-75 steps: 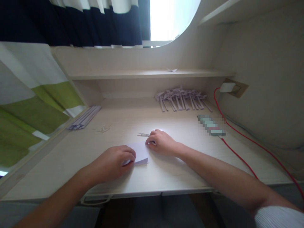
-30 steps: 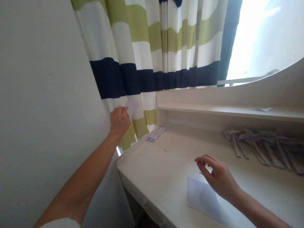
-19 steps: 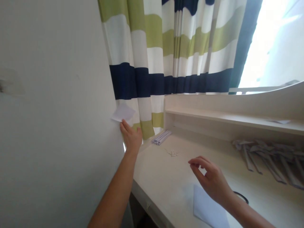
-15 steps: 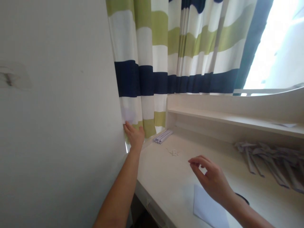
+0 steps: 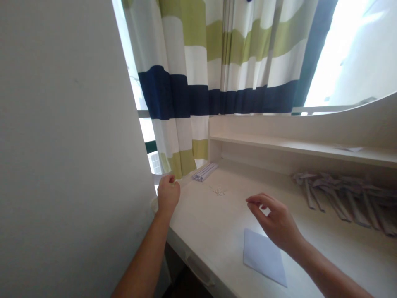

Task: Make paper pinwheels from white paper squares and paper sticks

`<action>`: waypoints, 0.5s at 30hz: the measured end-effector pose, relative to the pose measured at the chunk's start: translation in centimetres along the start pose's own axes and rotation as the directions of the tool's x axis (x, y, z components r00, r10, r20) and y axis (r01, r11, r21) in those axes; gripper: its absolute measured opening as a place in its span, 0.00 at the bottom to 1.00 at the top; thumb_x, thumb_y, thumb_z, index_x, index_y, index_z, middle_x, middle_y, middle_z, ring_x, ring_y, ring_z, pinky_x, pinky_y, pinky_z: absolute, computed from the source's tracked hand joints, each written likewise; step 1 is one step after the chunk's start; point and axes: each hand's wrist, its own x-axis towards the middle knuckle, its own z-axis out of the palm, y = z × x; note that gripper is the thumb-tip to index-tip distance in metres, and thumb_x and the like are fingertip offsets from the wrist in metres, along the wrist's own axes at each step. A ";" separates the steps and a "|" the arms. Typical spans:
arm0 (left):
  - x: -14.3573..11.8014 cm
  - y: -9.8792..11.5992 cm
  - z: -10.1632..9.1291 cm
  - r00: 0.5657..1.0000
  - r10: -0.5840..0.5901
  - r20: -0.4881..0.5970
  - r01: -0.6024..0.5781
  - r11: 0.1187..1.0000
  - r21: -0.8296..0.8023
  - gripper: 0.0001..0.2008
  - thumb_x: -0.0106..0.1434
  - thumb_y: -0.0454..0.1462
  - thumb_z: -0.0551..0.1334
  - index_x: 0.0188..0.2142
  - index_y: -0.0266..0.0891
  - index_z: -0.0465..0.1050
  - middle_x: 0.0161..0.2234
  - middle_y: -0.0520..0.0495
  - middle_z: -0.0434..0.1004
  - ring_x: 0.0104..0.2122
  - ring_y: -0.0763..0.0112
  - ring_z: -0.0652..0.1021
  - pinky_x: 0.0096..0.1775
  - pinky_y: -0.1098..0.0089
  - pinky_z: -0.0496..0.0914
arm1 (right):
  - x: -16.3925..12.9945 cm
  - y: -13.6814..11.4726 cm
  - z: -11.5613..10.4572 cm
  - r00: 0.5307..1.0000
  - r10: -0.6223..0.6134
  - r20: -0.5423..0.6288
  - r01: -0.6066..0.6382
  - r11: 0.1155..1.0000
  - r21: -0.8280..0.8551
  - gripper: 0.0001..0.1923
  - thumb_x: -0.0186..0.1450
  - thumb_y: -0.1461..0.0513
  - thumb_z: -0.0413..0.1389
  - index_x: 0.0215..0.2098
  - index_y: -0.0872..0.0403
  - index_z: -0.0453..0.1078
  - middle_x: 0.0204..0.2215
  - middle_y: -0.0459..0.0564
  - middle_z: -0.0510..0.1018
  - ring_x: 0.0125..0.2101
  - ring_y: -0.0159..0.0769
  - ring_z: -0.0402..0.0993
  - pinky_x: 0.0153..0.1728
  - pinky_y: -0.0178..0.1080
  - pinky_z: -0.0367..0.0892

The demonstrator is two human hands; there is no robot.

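Reaching out w/ arm extended, left hand (image 5: 168,194) sits at the worktop's (image 5: 217,223) left corner by the striped curtain (image 5: 198,82), fingers curled together, nothing visibly held. Right hand (image 5: 276,221) hovers just above the pale paper sheet (image 5: 263,258) lying flat on the worktop, fingers loosely apart.

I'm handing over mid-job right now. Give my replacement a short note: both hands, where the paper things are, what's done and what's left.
Left hand: loosely closed at the desk's left edge by the striped curtain; no paper visible in it.
Right hand: open, hovering above the folded sheet, not touching.
Paper strips lie back left; finished folded pieces piled under the shelf; small scraps between.
Done: many pieces folded.
Left: current sheet appears only partly folded.
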 end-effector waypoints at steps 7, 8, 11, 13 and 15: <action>-5.0 1.1 -1.8 0.897 0.394 0.201 -0.398 0.917 -0.022 0.07 0.64 0.33 0.65 0.42 0.40 0.79 0.43 0.44 0.82 0.46 0.59 0.80 0.53 0.58 0.75 | -0.2 0.6 -0.5 0.999 0.030 -0.011 -0.030 1.000 0.005 0.08 0.69 0.57 0.58 0.37 0.51 0.79 0.33 0.49 0.81 0.32 0.39 0.76 0.37 0.43 0.68; -5.0 1.1 -2.3 0.886 0.413 0.212 -0.424 0.906 0.006 0.08 0.63 0.33 0.64 0.42 0.40 0.80 0.45 0.42 0.82 0.48 0.56 0.80 0.54 0.55 0.74 | -0.1 0.6 -0.4 0.999 0.035 -0.002 -0.035 0.999 0.009 0.08 0.70 0.57 0.58 0.37 0.51 0.79 0.33 0.49 0.81 0.33 0.39 0.76 0.38 0.43 0.68; -3.0 0.8 -4.5 0.874 0.425 0.237 -0.458 0.882 0.110 0.10 0.63 0.33 0.62 0.42 0.38 0.81 0.50 0.35 0.80 0.54 0.46 0.76 0.61 0.44 0.65 | 0.5 0.5 0.5 0.997 0.040 0.059 -0.042 0.999 0.019 0.08 0.70 0.57 0.58 0.38 0.51 0.79 0.34 0.50 0.81 0.33 0.39 0.77 0.38 0.43 0.69; -0.7 0.5 -5.7 0.879 0.411 0.242 -0.455 0.875 0.166 0.13 0.63 0.32 0.60 0.46 0.35 0.80 0.56 0.31 0.77 0.60 0.43 0.72 0.66 0.40 0.56 | 1.3 -0.1 1.7 0.992 0.035 0.123 -0.037 0.999 0.019 0.09 0.69 0.58 0.58 0.38 0.52 0.79 0.35 0.52 0.81 0.34 0.40 0.77 0.36 0.42 0.69; 1.5 0.3 -6.3 0.895 0.373 0.246 -0.425 0.881 0.209 0.16 0.63 0.29 0.58 0.48 0.32 0.79 0.57 0.27 0.76 0.62 0.42 0.70 0.66 0.40 0.54 | 2.4 -1.0 3.2 0.983 0.026 0.183 -0.032 0.999 0.028 0.09 0.69 0.60 0.57 0.38 0.53 0.79 0.36 0.53 0.81 0.35 0.40 0.77 0.35 0.41 0.69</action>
